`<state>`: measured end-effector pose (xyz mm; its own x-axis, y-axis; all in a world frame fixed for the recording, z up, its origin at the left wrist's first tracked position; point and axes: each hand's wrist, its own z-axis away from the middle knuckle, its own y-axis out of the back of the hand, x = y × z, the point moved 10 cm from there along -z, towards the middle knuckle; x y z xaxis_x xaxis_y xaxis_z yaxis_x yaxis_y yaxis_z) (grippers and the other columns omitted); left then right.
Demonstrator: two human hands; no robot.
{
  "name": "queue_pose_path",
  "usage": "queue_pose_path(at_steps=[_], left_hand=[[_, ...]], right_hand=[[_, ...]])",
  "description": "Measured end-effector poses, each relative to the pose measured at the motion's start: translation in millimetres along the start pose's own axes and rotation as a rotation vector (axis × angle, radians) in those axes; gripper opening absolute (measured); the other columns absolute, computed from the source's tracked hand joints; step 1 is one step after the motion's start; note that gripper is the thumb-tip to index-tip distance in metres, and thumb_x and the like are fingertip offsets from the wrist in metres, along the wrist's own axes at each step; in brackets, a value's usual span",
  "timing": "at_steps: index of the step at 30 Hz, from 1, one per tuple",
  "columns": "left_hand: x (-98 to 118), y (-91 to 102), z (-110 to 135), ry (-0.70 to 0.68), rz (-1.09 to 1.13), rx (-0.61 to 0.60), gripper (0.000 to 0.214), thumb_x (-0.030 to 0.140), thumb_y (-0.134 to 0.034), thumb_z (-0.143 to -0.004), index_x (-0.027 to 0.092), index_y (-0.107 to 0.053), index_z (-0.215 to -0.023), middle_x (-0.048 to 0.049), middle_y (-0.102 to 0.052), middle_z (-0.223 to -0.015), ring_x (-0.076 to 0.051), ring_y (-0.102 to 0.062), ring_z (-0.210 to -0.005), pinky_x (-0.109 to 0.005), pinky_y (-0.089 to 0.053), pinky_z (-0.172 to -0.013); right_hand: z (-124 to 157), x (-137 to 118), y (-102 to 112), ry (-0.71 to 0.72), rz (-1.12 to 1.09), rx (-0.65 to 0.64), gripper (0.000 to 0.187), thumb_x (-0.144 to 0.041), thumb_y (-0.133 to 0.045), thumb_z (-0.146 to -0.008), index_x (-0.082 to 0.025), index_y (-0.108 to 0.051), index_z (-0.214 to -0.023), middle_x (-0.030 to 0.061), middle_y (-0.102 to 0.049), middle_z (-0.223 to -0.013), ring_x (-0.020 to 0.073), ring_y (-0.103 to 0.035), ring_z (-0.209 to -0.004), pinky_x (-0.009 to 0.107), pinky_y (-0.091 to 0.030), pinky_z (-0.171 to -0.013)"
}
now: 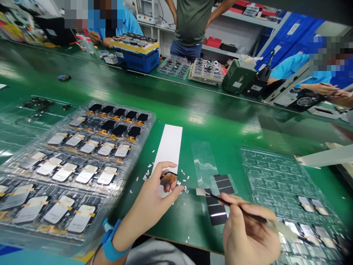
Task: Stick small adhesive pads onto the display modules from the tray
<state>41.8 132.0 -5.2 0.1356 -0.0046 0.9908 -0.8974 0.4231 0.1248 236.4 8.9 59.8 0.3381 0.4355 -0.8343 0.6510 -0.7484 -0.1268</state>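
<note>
My left hand (156,197) pinches a small dark display panel (168,178) over the near end of a white paper strip (169,147). My right hand (248,235) grips black tweezers (231,204) whose tip points left toward a small tab by the black adhesive pieces (217,209) on a clear film (205,165). A clear tray (68,162) filled with several display panels lies to the left. Another clear tray (275,176) on the right holds a few panels near its front.
White scraps (149,171) are scattered on the green bench around the strip. Across the bench are a blue box (138,55), trays of parts (206,70), a green device (238,77), and other people seated and standing.
</note>
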Motion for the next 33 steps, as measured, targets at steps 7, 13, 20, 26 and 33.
queue_pose_path(at_steps=[7,13,20,26,33], left_hand=[[-2.6,-12.3,2.1,0.070,0.295,-0.123,0.040,0.018,-0.054,-0.092,0.028,-0.038,-0.128,0.0001,-0.057,-0.091,-0.014,-0.046,-0.073,-0.025,-0.039,-0.064],[-1.8,-13.7,1.5,0.052,0.299,-0.057,0.024,0.038,-0.041,-0.104,0.023,-0.046,-0.122,0.0000,-0.061,-0.078,-0.013,-0.045,-0.066,-0.027,-0.039,-0.065],[0.0,-21.1,4.2,0.064,0.428,-0.039,0.024,0.042,-0.048,-0.102,0.024,-0.041,-0.116,0.0010,-0.062,-0.078,-0.013,-0.048,-0.065,-0.027,-0.039,-0.064],[-11.2,-33.5,4.4,0.024,0.621,-0.036,0.034,0.055,-0.050,-0.097,0.026,-0.036,-0.111,0.0013,-0.063,-0.078,-0.013,-0.046,-0.062,-0.027,-0.036,-0.060],[-1.3,-43.8,10.0,0.124,0.623,-0.043,0.024,0.050,-0.039,-0.104,0.027,-0.037,-0.110,0.0024,-0.059,-0.084,-0.012,-0.046,-0.068,-0.029,-0.038,-0.070]], right_hand=[[11.3,58.7,-19.1,-0.475,-0.172,0.069,0.019,-0.026,-0.076,-0.083,-0.017,-0.061,-0.089,0.0044,-0.077,-0.083,0.0131,-0.074,-0.063,0.022,-0.063,-0.064],[19.4,57.6,-41.0,-0.511,-0.225,0.060,0.019,-0.026,-0.074,-0.084,-0.017,-0.059,-0.091,0.0034,-0.077,-0.081,0.0156,-0.076,-0.067,0.024,-0.065,-0.064],[26.3,35.0,-52.5,-0.296,-0.219,0.060,0.013,-0.015,-0.063,-0.091,-0.020,-0.052,-0.095,-0.0002,-0.072,-0.083,0.0190,-0.077,-0.077,0.027,-0.067,-0.064],[29.9,31.8,-58.8,-0.251,-0.218,0.014,0.015,-0.010,-0.056,-0.094,-0.022,-0.049,-0.099,0.0010,-0.072,-0.086,0.0189,-0.077,-0.082,0.029,-0.067,-0.067],[29.4,25.9,-54.1,-0.147,-0.207,0.062,0.018,-0.006,-0.055,-0.093,-0.022,-0.050,-0.098,0.0003,-0.071,-0.085,0.0164,-0.076,-0.083,0.032,-0.067,-0.076]])
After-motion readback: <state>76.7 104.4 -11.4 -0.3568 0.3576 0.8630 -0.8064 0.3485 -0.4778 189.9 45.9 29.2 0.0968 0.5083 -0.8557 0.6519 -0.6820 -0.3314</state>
